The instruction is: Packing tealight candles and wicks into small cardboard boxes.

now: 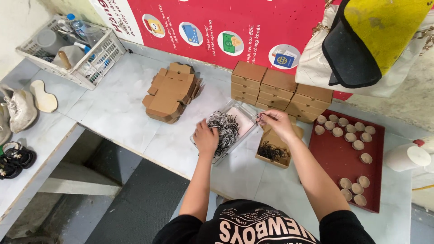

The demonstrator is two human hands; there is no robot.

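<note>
A few dark shreds are already laid in the open small box [273,151]; more are pinched by the right hand [276,124] fingers, while the left hand [205,137] is closed on shreds in the clear tray [244,118]. Flat boxes [171,92] are left unfolded.

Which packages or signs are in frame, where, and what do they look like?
Red banner: back wall, round picture icons.
Closed boxes: brown cardboard, stacked against the wall.
Flat box blanks: brown pile, centre-left.
Open box: brown, below right hand, dark shreds inside.
Clear tray: by left hand.
</note>
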